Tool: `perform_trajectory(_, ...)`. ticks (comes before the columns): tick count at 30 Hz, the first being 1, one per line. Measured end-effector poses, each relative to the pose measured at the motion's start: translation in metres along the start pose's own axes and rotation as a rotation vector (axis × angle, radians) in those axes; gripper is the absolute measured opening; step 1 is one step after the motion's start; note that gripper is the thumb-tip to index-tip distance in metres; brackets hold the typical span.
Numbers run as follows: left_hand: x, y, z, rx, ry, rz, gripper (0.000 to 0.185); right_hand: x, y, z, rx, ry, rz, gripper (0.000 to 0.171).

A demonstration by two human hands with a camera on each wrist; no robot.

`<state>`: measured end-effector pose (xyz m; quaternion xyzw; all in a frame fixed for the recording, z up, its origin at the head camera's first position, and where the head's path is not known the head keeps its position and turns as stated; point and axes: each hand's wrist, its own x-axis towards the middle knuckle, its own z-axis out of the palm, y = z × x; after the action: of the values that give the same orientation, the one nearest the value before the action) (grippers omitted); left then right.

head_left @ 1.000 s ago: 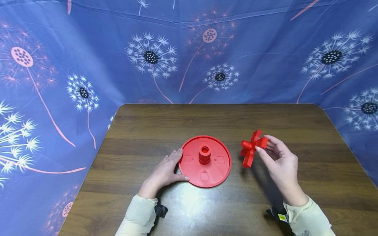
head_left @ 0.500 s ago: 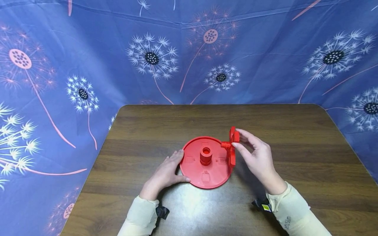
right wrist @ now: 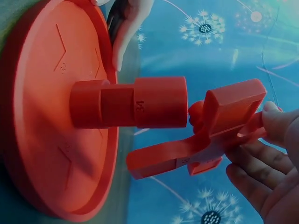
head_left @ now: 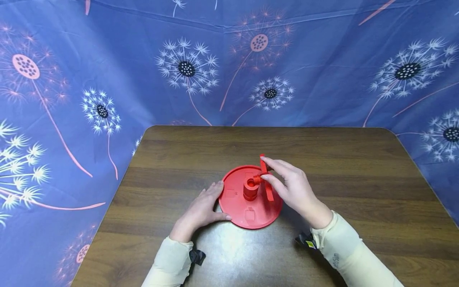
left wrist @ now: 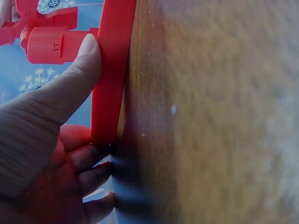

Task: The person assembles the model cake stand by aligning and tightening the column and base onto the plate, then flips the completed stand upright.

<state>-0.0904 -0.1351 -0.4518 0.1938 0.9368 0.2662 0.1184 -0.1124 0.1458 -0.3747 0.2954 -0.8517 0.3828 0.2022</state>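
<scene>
A red round base (head_left: 229, 207) lies on the table with a hollow upright post (head_left: 250, 190) at its middle. My left hand (head_left: 201, 211) holds the base at its near left edge. In the left wrist view the thumb (left wrist: 70, 88) lies against the rim (left wrist: 110, 93), the other fingers around its side. My right hand (head_left: 295, 187) pinches a red cross-shaped piece with a threaded stub (head_left: 266, 183) by one arm. The piece is tilted, its stub right at the post's open end; the right wrist view shows the cross-shaped piece (right wrist: 238, 109) close beside the post (right wrist: 159, 102).
The wooden table (head_left: 172, 159) reaches back to a blue dandelion-print cloth (head_left: 222, 79) that hangs behind and at the sides. A black wrist strap (head_left: 197, 257) sits on the left sleeve, another strap (head_left: 306, 241) on the right.
My right hand has carried the cross-shaped piece leftward, from beyond the base's right side to the top of the post. The left hand and base have stayed in place.
</scene>
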Motion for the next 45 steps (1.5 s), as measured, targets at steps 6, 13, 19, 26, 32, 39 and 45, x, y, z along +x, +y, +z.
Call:
perform_trajectory(6,0.0,0.0,0.0,0.001,0.007,0.01,0.106,0.008,-0.007,0.006,-0.067,-0.09,-0.117,0.056)
perform_trajectory(13,-0.001,0.0,-0.001,-0.002,0.006,0.006,0.105,0.017,-0.018,0.014,-0.179,-0.188,-0.247,0.053)
perform_trajectory(19,0.0,-0.001,0.0,0.002,-0.003,0.007,0.103,0.023,-0.024,0.022,-0.223,-0.249,-0.301,0.053)
perform_trajectory(26,0.0,-0.001,0.001,0.002,-0.011,0.001,0.103,0.024,-0.024,0.031,-0.202,-0.235,-0.343,0.042)
perform_trajectory(32,-0.001,-0.001,-0.001,-0.009,-0.006,-0.001,0.104,0.024,-0.026,0.033,-0.239,-0.242,-0.364,0.036)
perform_trajectory(39,-0.001,-0.001,-0.001,-0.008,-0.009,-0.005,0.103,0.023,-0.026,0.039,-0.269,-0.286,-0.403,0.037)
perform_trajectory(45,-0.001,-0.002,0.0,-0.008,-0.009,-0.005,0.103,0.021,-0.025,0.043,-0.248,-0.283,-0.411,0.033)
